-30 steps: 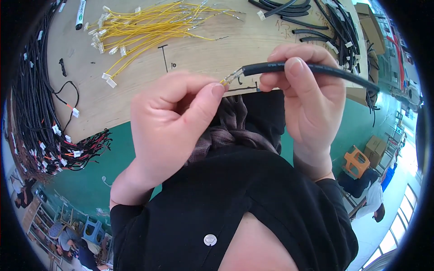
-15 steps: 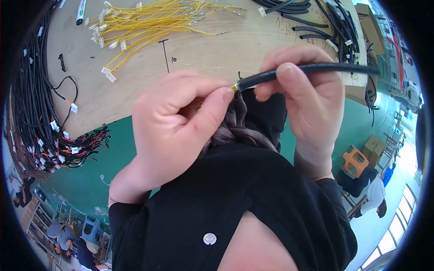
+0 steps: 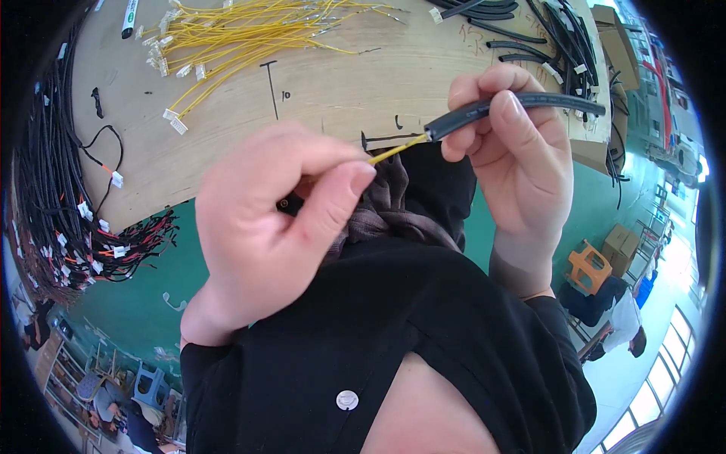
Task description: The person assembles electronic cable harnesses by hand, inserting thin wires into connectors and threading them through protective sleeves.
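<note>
My right hand (image 3: 522,151) grips a short black sleeve tube (image 3: 461,117) between thumb and fingers, its open end pointing left. Pinched in my left hand (image 3: 280,212) is a yellow wire (image 3: 395,151), whose far end runs into the mouth of the tube. The rest of that wire is hidden inside my left fist. Both hands are in front of my body, at the near edge of the wooden table (image 3: 227,163).
Yellow wires (image 3: 249,38) with white connectors lie at the table's far side, beside a marker pen (image 3: 130,19). Black tubes (image 3: 499,38) lie at the far right. Bundled black cables (image 3: 53,151) hang along the left edge. An orange stool (image 3: 590,265) and seated people are beyond.
My hands have drawn apart: the left went left and slightly down, the right shifted with the tube slightly right. A longer stretch of yellow wire now shows between them.
</note>
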Available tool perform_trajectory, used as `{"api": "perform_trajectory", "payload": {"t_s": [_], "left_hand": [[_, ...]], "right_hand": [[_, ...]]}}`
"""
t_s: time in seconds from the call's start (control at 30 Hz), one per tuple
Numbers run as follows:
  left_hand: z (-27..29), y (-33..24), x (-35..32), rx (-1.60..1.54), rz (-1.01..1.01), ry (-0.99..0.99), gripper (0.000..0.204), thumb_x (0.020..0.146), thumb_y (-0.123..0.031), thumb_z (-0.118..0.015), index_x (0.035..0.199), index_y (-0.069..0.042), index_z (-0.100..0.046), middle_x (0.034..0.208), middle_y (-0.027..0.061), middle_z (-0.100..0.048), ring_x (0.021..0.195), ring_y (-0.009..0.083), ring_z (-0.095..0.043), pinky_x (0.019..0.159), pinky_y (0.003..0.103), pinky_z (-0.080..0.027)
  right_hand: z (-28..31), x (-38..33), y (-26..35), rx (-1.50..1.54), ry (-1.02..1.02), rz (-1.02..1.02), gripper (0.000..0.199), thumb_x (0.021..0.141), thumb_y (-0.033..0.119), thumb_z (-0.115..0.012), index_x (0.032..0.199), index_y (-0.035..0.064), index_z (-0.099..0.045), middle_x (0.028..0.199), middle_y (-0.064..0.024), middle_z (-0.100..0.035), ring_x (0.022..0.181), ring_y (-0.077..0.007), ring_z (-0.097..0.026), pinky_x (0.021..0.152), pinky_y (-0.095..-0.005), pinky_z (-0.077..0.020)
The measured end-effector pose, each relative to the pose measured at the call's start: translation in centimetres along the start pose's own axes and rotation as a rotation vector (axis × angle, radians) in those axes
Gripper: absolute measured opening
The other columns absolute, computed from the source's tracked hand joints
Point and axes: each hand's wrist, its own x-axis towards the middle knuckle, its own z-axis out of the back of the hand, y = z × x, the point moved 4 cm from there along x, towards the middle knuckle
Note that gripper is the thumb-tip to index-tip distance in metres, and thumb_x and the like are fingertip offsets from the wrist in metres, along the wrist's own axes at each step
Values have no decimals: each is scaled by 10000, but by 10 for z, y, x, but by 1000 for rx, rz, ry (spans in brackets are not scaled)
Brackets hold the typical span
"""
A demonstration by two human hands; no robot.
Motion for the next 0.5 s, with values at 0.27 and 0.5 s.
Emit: {"api": "perform_trajectory", "payload": {"t_s": [0.27, 0.5], "left_hand": [[-2, -16, -1, 362, -513, -69, 124, 617, 70, -599, 730, 30, -565, 638, 82, -513, 563, 190, -438, 521, 264, -337], [-5, -10, 1, 163, -328, -6, 102, 629, 85, -561, 711, 25, -557, 627, 65, -507, 563, 160, -432, 519, 244, -323]], "right_hand": [[7, -3, 10, -87, 45, 122, 191, 837, 113, -450, 977, -15, -438, 883, -177, -503, 648, -178, -552, 599, -264, -479], [4, -3, 12, -177, 155, 253, 193, 816, 126, -493, 941, -11, -441, 841, -190, -505, 593, -187, -555, 530, -260, -487]]}}
